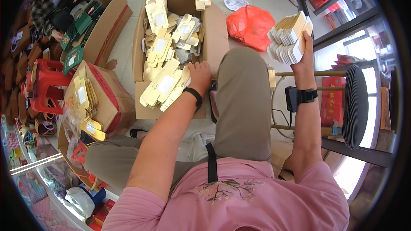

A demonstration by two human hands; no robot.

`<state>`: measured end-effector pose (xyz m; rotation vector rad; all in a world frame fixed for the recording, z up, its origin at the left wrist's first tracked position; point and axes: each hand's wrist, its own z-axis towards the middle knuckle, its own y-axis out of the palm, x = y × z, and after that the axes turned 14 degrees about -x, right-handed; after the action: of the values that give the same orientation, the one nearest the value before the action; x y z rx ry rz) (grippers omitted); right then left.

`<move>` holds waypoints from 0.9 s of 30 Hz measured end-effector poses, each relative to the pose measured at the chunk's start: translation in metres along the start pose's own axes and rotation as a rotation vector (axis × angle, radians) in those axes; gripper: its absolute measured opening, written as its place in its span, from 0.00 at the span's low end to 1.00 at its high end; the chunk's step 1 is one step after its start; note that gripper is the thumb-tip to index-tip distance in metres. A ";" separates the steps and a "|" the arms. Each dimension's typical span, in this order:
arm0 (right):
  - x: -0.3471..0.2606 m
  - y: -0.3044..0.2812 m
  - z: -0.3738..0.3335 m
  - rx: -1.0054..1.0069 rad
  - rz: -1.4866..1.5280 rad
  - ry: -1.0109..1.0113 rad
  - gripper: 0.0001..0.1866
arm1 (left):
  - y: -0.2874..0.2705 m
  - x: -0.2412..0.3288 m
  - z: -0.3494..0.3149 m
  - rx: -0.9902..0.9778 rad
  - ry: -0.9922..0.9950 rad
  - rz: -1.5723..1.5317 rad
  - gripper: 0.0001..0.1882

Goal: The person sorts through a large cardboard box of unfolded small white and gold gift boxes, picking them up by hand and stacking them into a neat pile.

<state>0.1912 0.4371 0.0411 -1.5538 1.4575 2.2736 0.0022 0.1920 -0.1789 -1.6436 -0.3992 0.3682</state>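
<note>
My right hand [305, 55] is raised at the right, closed around a thick stack of flat folded cartons [287, 38] with white edges and gold faces. At the near right corner of a large open cardboard box [216, 30], my left hand [200, 77] has its fingers curled at the edge of a flat gold carton [179, 89]; its thumb side is partly hidden. Many more gold cartons with pale windows [160, 47] lie loosely heaped in the box, some spilling over its near flap.
A red plastic bag [250, 25] lies beyond my knee. To the left stand a closed carton [113, 102] topped with gold cartons, a red stool [47, 85] and a long box [109, 25] of green packages, where another person sits. A striped-seat chair [356, 107] stands right, near glass doors.
</note>
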 end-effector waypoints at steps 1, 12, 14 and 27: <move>0.003 -0.004 -0.001 0.019 -0.010 -0.005 0.26 | 0.001 -0.002 -0.002 -0.034 0.022 -0.025 0.18; 0.039 -0.031 -0.006 0.029 0.013 0.140 0.26 | -0.005 -0.072 -0.050 -0.111 0.246 0.048 0.46; 0.038 -0.048 -0.004 0.026 -0.001 0.167 0.27 | -0.014 -0.067 -0.047 -0.157 0.252 0.014 0.45; 0.062 -0.060 -0.005 0.094 0.021 0.210 0.28 | -0.002 -0.051 -0.043 -0.081 0.101 0.016 0.34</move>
<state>0.1932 0.4394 -0.0457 -1.8023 1.6096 2.0711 -0.0230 0.1305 -0.1717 -1.7371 -0.3294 0.2828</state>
